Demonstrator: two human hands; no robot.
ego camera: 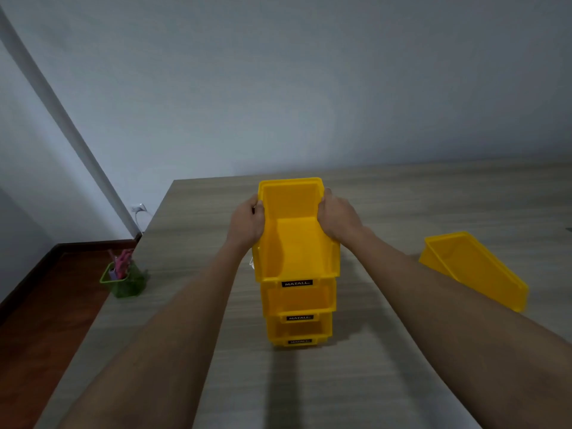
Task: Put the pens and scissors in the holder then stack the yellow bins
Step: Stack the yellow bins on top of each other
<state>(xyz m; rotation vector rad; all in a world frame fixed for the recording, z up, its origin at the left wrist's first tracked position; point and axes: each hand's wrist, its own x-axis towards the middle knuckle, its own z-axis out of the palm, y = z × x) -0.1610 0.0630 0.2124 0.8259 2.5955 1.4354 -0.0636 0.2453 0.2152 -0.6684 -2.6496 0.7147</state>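
Three yellow bins stand stacked in the middle of the table. My left hand (247,224) grips the left wall of the top yellow bin (294,243), and my right hand (337,218) grips its right wall. Below it sit the middle bin (297,300) and the bottom bin (298,334), each with a black label on its front lip. A fourth yellow bin (473,267) lies alone at the right. The green mesh holder (123,281) stands near the table's left edge with pink and purple handles sticking out of it.
The wood-grain table (402,366) ends at its left edge just beyond the holder, with brown floor (46,320) below. A grey wall stands behind the table's far edge. A wall socket with a white plug (138,209) is at the left.
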